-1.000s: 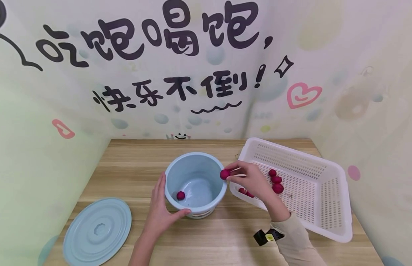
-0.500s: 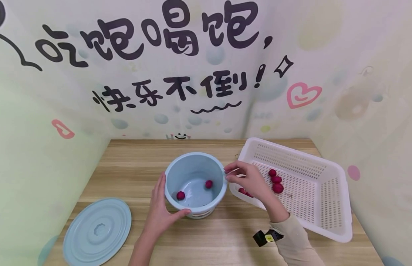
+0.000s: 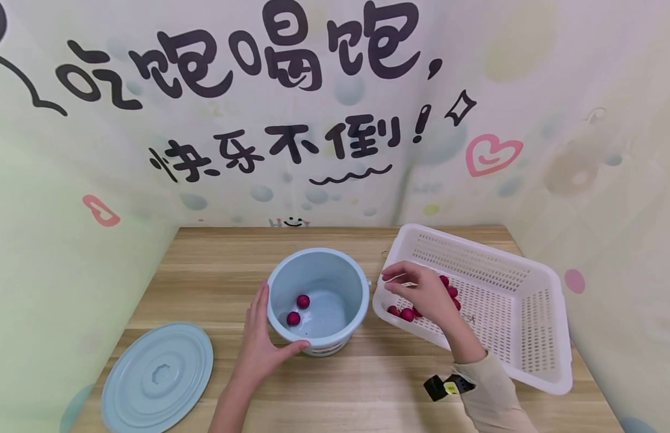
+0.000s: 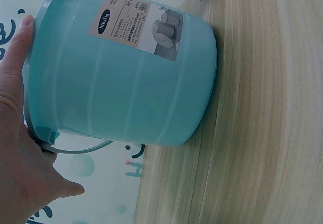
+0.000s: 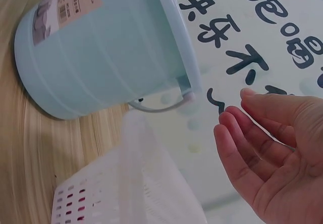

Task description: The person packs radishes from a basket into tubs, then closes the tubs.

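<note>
A light blue bucket point(image 3: 317, 268) stands upright on the table, its mouth facing up. Two small round crimson radishes point(image 3: 303, 302) lie on its floor, toward the left. My left hand point(image 3: 261, 343) rests against the bucket's left side, thumb along the front rim and fingers straight on the outside. In the left wrist view the thumb meets the rim of the bucket point(image 4: 121, 93). My right hand point(image 3: 421, 294) hovers over the left edge of the white basket point(image 3: 535, 355), fingers relaxed, holding nothing. Beneath it are several more radishes point(image 3: 407, 314), some hidden by the hand.
A round blue lid point(image 3: 160, 376) lies flat on the wooden table point(image 3: 221, 258) at the left. The bucket's handle point(image 5: 156, 105) hangs behind it in the right wrist view. A printed curtain point(image 3: 335, 204) closes off the back and sides.
My right hand released a radish into the bucket, and it rolled left beside the other one. That hand has since shifted right, over the basket. My left hand stays put.
</note>
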The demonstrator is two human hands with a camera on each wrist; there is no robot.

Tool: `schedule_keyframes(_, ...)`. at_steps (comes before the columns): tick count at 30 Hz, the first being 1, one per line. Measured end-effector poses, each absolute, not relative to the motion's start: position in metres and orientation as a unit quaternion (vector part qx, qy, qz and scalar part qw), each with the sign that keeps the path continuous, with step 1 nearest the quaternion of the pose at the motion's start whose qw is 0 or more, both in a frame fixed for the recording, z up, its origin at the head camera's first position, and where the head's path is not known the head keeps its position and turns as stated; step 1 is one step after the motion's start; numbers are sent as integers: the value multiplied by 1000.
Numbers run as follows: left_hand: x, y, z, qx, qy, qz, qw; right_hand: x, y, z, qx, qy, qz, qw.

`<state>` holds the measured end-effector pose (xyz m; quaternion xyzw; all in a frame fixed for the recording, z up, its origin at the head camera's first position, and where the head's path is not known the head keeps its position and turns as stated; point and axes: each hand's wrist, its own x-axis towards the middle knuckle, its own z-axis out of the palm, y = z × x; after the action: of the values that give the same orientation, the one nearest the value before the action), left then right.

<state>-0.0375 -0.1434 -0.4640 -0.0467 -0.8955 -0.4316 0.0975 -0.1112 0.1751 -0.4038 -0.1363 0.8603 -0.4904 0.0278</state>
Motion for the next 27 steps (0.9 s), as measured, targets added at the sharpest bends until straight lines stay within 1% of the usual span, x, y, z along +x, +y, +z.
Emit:
schedule_keyframes(10,-37,-142,-462,-31,-898,-431,78,-114,199,-411,-128,862,-490,-4)
schedule_keyframes(23,-37,-142,-463,-38,-897,-430,91,-115,225,-418,-76,870,-487,-4)
schedule_keyframes(27,-37,-142,-463,-41,-897,-431,93,-113,233,-421,-66,873,-483,-14)
